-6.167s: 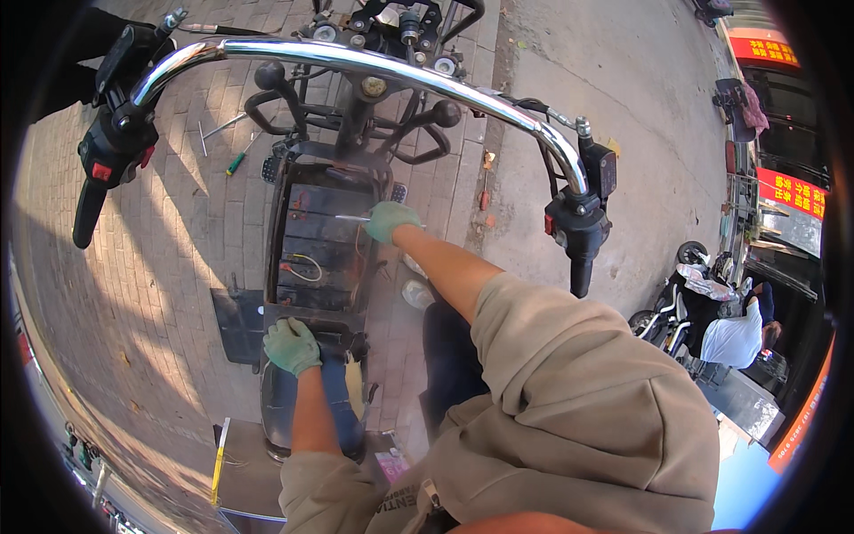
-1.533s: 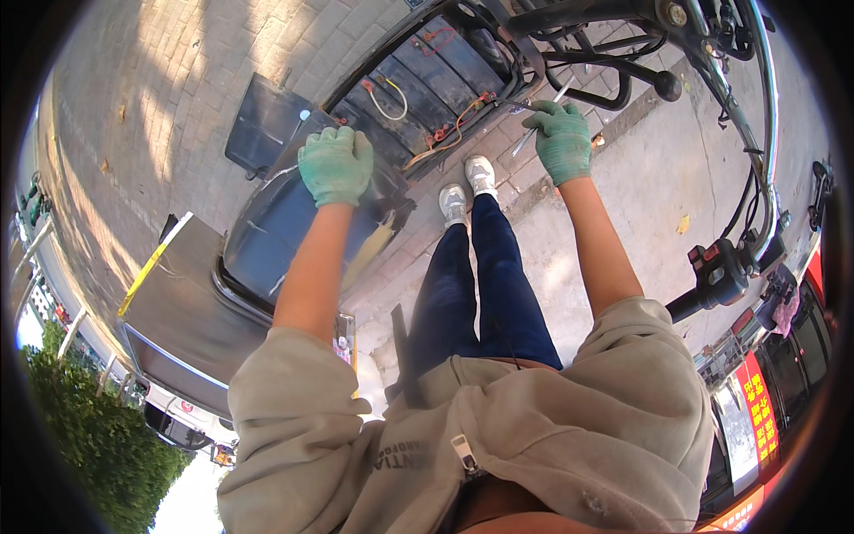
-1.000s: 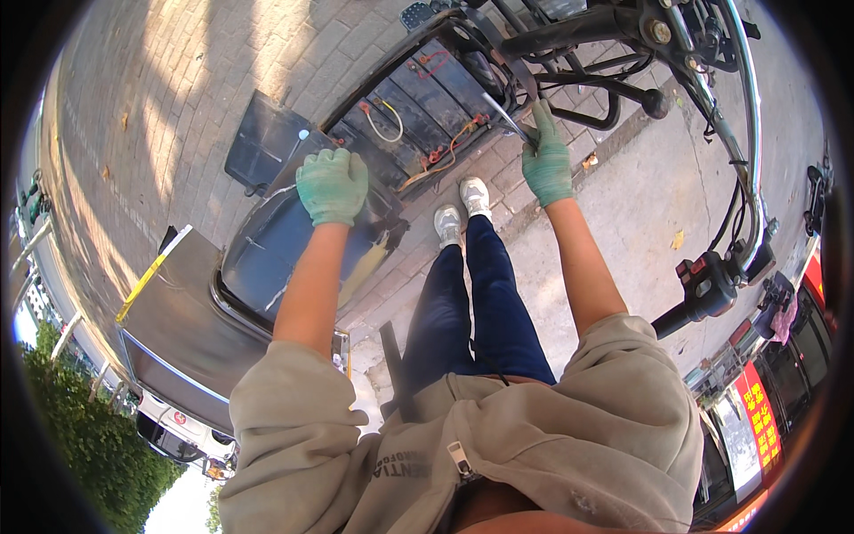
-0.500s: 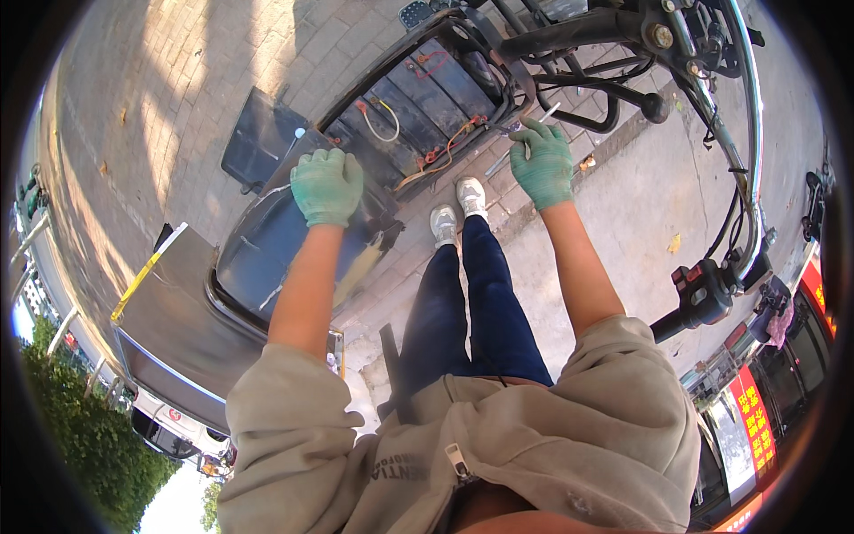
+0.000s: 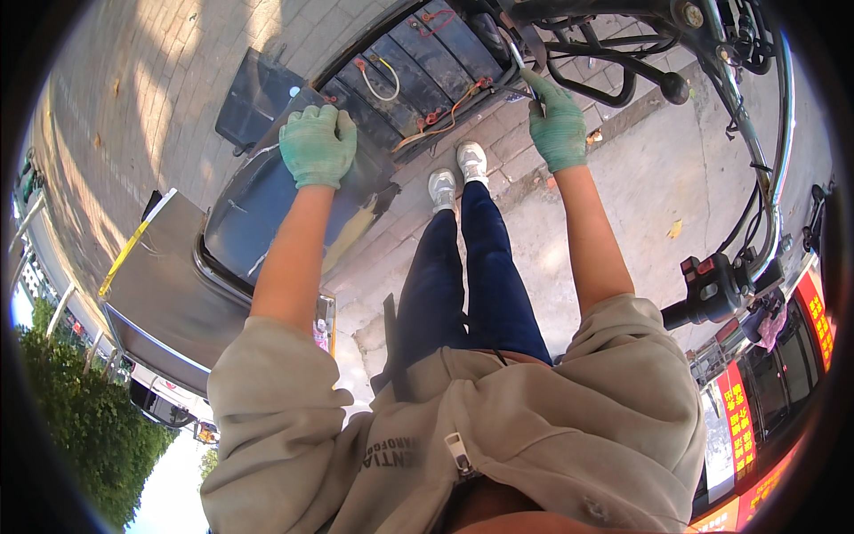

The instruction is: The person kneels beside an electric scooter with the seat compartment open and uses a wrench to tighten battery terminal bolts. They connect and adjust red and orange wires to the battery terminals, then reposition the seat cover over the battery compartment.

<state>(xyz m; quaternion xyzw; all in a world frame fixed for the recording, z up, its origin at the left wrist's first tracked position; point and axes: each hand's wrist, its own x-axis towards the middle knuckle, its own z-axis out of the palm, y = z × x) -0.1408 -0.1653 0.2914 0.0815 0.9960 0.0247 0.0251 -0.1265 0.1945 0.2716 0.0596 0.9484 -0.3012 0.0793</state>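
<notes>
My left hand [image 5: 318, 147], in a green knit glove, is closed in a fist above the front end of the worn dark vehicle seat [image 5: 267, 200]. Whatever it may hold is hidden. My right hand [image 5: 559, 125], gloved alike, is closed around a slim silvery metal tool [image 5: 517, 56] at the right end of an opened battery compartment. The tool's exact kind cannot be made out. Inside the compartment several dark batteries [image 5: 398, 67] sit side by side. A looped white-and-yellow cable [image 5: 382, 96] lies on them, and an orange wire [image 5: 445, 120] runs along their near edge.
A black panel [image 5: 258, 100] lies left of the compartment on the brick paving. Handlebars [image 5: 767, 205] with a grip and switch box [image 5: 712, 287] curve along the right. A brown cargo box [image 5: 173, 285] stands at left. My shoes [image 5: 471, 160] are on the paving below the compartment.
The view has shifted so the vehicle sits higher in it. My right hand has turned upright, and the tool has swung from a slant across the fingers to point up at the compartment's end.
</notes>
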